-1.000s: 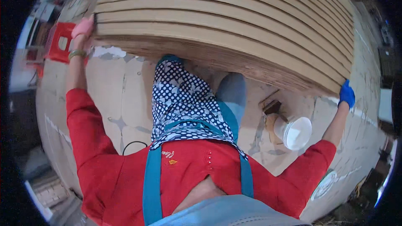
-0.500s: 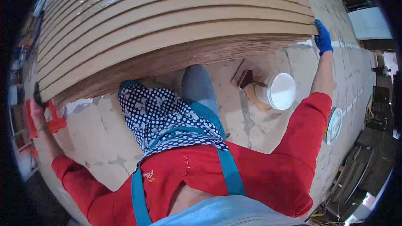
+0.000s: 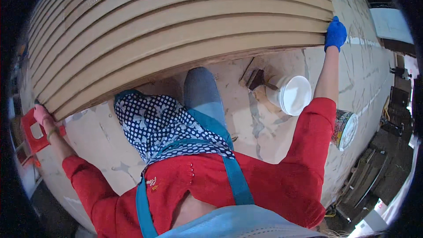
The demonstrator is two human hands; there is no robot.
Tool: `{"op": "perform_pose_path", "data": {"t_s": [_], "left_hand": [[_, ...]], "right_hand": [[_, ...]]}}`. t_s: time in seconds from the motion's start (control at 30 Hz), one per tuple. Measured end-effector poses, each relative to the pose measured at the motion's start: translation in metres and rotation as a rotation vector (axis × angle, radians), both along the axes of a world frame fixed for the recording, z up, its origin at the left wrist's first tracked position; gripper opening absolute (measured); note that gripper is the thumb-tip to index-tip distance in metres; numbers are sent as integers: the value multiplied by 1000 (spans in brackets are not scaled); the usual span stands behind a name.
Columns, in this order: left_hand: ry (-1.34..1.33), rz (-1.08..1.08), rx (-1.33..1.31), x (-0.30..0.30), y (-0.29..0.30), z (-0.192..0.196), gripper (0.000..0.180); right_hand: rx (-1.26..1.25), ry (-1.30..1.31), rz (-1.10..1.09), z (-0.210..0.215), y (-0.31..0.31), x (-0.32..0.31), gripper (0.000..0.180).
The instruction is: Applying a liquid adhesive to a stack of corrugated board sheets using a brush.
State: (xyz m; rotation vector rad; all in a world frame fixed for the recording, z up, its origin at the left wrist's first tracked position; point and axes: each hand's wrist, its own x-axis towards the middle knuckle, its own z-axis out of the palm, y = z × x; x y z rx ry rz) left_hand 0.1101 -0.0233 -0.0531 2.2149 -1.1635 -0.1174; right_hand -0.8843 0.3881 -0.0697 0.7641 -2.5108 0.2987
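At the far left, the left hand [image 3: 42, 113], in a pink glove, grips the lower left corner of a wide ribbed panel [image 3: 176, 31], just in front of a red stool [image 3: 31, 134]. Both arms are spread wide in red sleeves, and the panel spans the whole upper view between them, its tan slats running side to side and bowing with the lens, held raised above a pale, paint-stained floor [image 3: 97, 150]. Below its near edge hang a dotted blue-and-white scarf [image 3: 158, 123] and teal apron straps [image 3: 238, 176]. Farther right on the floor lies a brush [image 3: 257, 79] beside a white bucket [image 3: 293, 94], with a patterned tin [image 3: 344, 128] just past the right sleeve. At the right, the right hand [image 3: 335, 33], in a blue glove, is closed on the panel's right end.
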Motion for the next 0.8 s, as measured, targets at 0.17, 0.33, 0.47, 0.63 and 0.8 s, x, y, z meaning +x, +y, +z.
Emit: {"op": "perform_pose_path", "data": {"t_s": [0.17,0.33,0.47,0.63,0.8], "left_hand": [[21,28,15,-29,14,8,48],[-187,74,-57,-33,12,4,50],[-278,64,30,-35,8,6,52],[-371,99,35,-38,11,3,54],[-633,-128,122,-16,-10,2,47]], "right_hand": [[74,-26,28,13,-8,10,47],[-149,-140,-73,13,-6,12,50],[-137,-67,-39,9,-2,13,32],[182,119,126,6,-3,4,28],[118,97,74,2,-3,-4,34]]}}
